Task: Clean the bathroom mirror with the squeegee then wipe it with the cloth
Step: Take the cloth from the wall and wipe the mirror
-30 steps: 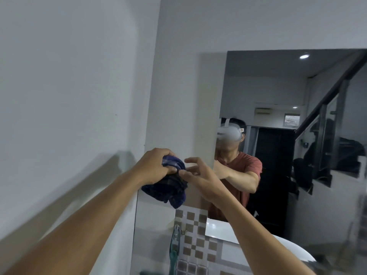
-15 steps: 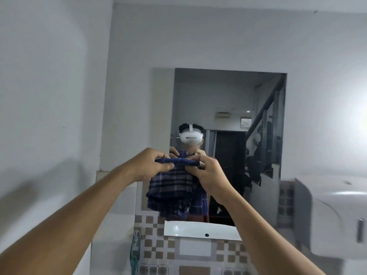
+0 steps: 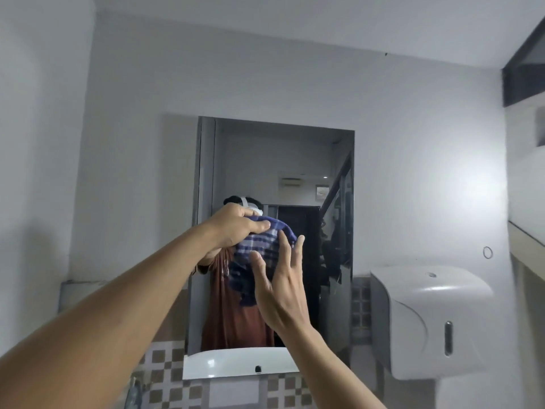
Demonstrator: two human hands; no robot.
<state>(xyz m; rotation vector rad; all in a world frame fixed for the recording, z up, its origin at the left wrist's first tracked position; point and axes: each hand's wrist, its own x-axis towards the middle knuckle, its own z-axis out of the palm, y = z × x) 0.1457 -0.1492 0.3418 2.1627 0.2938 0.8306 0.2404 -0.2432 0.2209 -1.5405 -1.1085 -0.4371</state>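
One mirror [image 3: 280, 160] behind one cloth [image 3: 267, 245]; left hand [image 3: 233, 228] grips it, right hand [image 3: 280, 287] flat, fingers straight

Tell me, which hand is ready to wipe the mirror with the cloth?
Probably the left. The left hand grips the blue checked cloth, raised in front of the mirror. The right hand is open with straight fingers near the cloth and grips nothing.

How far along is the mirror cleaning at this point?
Squeegee pass looks finished: neither hand holds a squeegee. In hand: the left hand grips the bunched plaid cloth in front of the mirror, the right hand open beside it. Left: the wiping itself; no stroke across the glass shows yet.
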